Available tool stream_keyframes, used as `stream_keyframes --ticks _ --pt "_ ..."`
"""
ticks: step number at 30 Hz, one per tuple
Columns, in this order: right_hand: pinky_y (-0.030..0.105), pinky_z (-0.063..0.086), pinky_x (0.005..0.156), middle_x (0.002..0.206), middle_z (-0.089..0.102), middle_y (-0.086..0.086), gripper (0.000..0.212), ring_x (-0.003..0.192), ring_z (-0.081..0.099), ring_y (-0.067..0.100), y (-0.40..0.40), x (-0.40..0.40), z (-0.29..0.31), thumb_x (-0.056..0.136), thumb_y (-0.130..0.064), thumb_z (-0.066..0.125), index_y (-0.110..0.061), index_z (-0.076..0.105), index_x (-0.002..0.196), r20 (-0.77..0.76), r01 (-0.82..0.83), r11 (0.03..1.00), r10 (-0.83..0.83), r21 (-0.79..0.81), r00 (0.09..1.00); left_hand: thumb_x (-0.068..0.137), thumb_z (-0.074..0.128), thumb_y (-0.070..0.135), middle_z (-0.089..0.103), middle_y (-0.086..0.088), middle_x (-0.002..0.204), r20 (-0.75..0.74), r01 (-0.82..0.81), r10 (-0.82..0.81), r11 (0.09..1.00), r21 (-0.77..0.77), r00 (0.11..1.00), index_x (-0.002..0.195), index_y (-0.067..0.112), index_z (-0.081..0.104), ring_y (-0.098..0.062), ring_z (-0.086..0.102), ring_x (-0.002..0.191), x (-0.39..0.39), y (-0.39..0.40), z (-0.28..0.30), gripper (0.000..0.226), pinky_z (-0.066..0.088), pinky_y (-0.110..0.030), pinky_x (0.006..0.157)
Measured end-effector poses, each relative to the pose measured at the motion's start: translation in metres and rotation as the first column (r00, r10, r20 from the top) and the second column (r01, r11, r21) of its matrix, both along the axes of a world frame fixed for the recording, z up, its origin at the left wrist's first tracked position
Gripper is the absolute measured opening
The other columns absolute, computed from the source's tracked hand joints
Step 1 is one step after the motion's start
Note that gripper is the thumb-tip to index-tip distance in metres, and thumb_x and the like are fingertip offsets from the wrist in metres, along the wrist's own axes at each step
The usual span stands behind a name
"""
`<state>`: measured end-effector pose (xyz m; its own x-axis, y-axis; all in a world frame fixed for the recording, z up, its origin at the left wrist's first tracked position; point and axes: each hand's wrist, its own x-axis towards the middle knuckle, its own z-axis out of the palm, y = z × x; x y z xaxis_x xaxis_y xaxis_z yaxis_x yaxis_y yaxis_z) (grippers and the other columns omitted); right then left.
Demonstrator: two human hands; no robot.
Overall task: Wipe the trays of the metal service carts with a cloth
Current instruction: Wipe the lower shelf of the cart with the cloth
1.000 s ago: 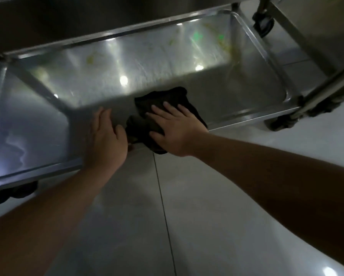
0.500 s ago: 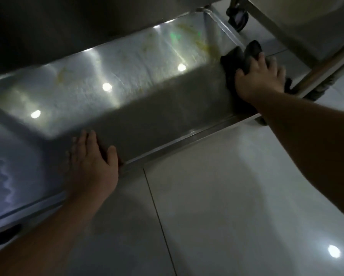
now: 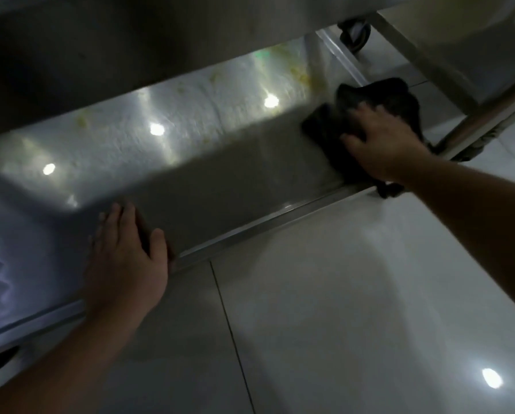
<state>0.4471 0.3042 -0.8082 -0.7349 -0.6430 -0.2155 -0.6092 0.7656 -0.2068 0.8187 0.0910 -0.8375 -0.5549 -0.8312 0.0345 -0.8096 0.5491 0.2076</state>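
The bottom tray [image 3: 208, 180] of a steel service cart spans the view, shiny, with yellowish smears near its far right part. My right hand [image 3: 381, 141] presses flat on a dark cloth [image 3: 399, 94] at the tray's right end, close to the front rim. My left hand [image 3: 125, 261] rests over the tray's front rim [image 3: 250, 228] at the left, fingers spread, thumb along the rim, holding nothing else.
The cart's upper shelf [image 3: 101, 49] overhangs the back of the tray. A second cart's frame [image 3: 474, 115] and a caster [image 3: 354, 34] stand at the upper right. Pale glossy floor tiles [image 3: 339, 309] fill the foreground.
My right hand swept the cloth from the tray's front middle to its right end, then slid a little back leftward along the tray. My left hand stayed on the front rim.
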Motion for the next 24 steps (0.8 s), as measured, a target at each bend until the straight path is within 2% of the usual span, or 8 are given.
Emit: stream_keyframes --ticks 4,7,9,13,16,18,20,24 --pt "0.052 0.002 0.130 0.176 0.012 0.007 0.070 0.162 0.004 0.029 -0.025 -0.013 -0.004 0.106 -0.054 0.030 -0.022 0.019 0.167 -0.002 0.080 0.996 -0.080 -0.049 0.997 0.096 0.035 0.045 0.032 -0.018 0.170 0.018 0.005 -0.005 1.000 0.002 1.000 0.161 0.002 0.038 -0.036 0.024 0.159 -0.001 0.001 0.001 0.078 0.020 -0.050 0.129" --pt "0.052 0.003 0.130 0.176 0.009 0.005 0.074 0.162 0.002 0.030 -0.074 -0.006 -0.006 0.105 -0.057 0.027 -0.021 0.016 0.168 0.013 0.153 0.987 -0.153 -0.056 0.988 0.096 0.033 0.048 0.030 -0.015 0.171 0.046 -0.004 0.003 1.000 0.005 0.999 0.162 0.004 0.035 -0.033 0.022 0.160 -0.003 0.002 0.001 0.079 0.018 -0.046 0.130" --pt "0.052 0.004 0.129 0.176 0.009 0.004 0.075 0.162 0.003 0.031 -0.113 0.014 -0.006 0.104 -0.058 0.026 -0.020 0.017 0.168 0.013 0.133 0.990 -0.133 -0.040 0.991 0.097 0.031 0.050 0.028 -0.013 0.172 0.062 -0.012 0.012 1.000 0.006 0.998 0.163 0.006 0.034 -0.030 0.020 0.161 -0.003 0.002 0.001 0.080 0.016 -0.043 0.130" --pt "0.051 0.007 0.128 0.176 0.011 0.001 0.079 0.162 0.005 0.029 -0.180 0.109 -0.013 0.100 -0.064 0.029 -0.024 0.018 0.167 -0.023 -0.180 0.983 0.179 -0.046 0.984 0.097 0.030 0.052 0.026 -0.010 0.173 0.065 -0.035 0.034 0.999 0.019 0.997 0.165 0.009 0.032 -0.027 0.017 0.162 -0.003 0.004 0.003 0.080 0.015 -0.045 0.130" --pt "0.049 0.003 0.129 0.176 0.011 -0.004 0.081 0.162 0.003 0.025 -0.193 0.165 -0.015 0.098 -0.069 0.028 -0.029 0.018 0.167 -0.018 -0.450 0.891 0.449 -0.059 0.893 0.105 0.031 0.049 0.023 -0.009 0.175 0.079 -0.024 0.021 0.999 0.039 0.997 0.166 0.010 0.028 -0.026 0.014 0.162 -0.002 0.003 0.003 0.073 0.014 -0.047 0.131" --pt "0.046 0.002 0.129 0.175 0.013 -0.008 0.079 0.162 0.005 0.020 -0.180 0.163 -0.019 0.097 -0.071 0.029 -0.033 0.021 0.166 -0.024 -0.552 0.831 0.552 -0.070 0.834 0.109 0.037 0.045 0.022 -0.009 0.175 0.072 -0.026 0.022 0.998 0.050 0.997 0.167 0.011 0.027 -0.025 0.014 0.162 0.000 0.002 0.002 0.068 0.013 -0.048 0.131" --pt "0.045 0.006 0.128 0.174 0.018 -0.008 0.076 0.161 0.012 0.019 -0.157 0.130 -0.020 0.098 -0.069 0.035 -0.034 0.026 0.165 -0.072 -0.517 0.853 0.512 -0.075 0.856 0.107 0.035 0.047 0.023 -0.009 0.174 0.060 -0.027 0.024 0.998 0.051 0.998 0.166 0.011 0.029 -0.025 0.015 0.162 0.000 0.003 0.003 0.069 0.012 -0.046 0.131" --pt "0.051 0.013 0.128 0.174 0.022 0.003 0.081 0.160 0.018 0.029 -0.078 0.029 -0.014 0.095 -0.068 0.033 -0.026 0.029 0.164 -0.088 -0.113 0.992 0.108 -0.057 0.990 0.103 0.036 0.047 0.027 -0.009 0.173 0.020 -0.047 0.046 0.998 0.043 0.999 0.164 0.010 0.034 -0.026 0.018 0.161 -0.001 0.003 0.004 0.071 0.013 -0.045 0.131"
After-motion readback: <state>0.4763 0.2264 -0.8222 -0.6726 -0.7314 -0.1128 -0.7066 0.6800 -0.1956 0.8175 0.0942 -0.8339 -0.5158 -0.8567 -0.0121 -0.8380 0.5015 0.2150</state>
